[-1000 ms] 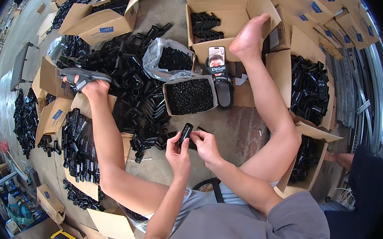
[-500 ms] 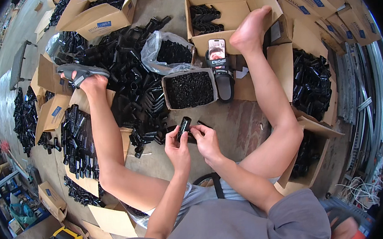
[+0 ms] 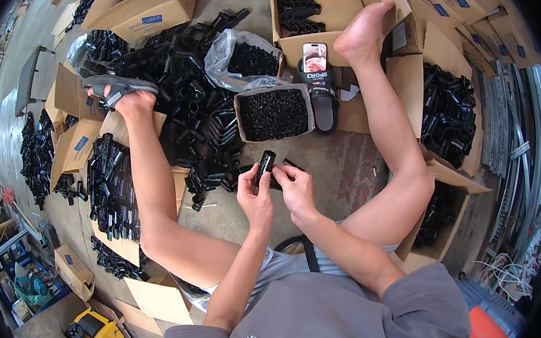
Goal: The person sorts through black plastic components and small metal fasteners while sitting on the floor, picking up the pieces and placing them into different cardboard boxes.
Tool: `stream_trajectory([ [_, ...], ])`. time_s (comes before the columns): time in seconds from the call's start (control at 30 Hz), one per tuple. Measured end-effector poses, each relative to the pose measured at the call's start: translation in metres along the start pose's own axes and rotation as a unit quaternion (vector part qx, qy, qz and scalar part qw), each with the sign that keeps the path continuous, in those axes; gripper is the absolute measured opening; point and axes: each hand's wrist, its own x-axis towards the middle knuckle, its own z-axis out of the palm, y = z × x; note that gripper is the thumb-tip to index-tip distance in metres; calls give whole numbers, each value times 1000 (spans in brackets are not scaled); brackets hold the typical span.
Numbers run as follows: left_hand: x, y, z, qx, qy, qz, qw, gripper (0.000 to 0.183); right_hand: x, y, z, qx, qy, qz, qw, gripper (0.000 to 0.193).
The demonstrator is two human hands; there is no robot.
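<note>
Black, glossy tubular fitting (image 3: 266,162) fills the left hand's grip (image 3: 256,201); the right hand (image 3: 298,193) pinches narrowly beside it, contents hidden.

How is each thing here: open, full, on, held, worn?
Black pipe fitting: held, tilted
Left hand: gripping fitting
Right hand: bunched at fitting's lower end
Small carton: open, full of small black pieces
Plastic bag: open, black pieces inside
Large cardboard box: open, partly filled
Phone: screen lit
Slide sandal beside phone: unworn
Left-foot sandal: worn
</note>
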Motion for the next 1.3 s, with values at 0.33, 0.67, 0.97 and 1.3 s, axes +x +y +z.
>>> stream_trajectory([
  [0.33,-5,5,7,-11,6,6,1000,25,2,2,-4,-7,-7,2,1000,19],
  [0.67,-12,5,7,-11,2,4,1000,27,-8,-5,-7,16,-11,4,1000,22],
  [0.97,-17,8,8,-45,12,-1,999,25,0,-10,-19,5,-48,36,998,20],
  [1.3,-15,5,-1,-27,-15,12,999,24,8,6,-28,-113,-76,-108,985,16],
])
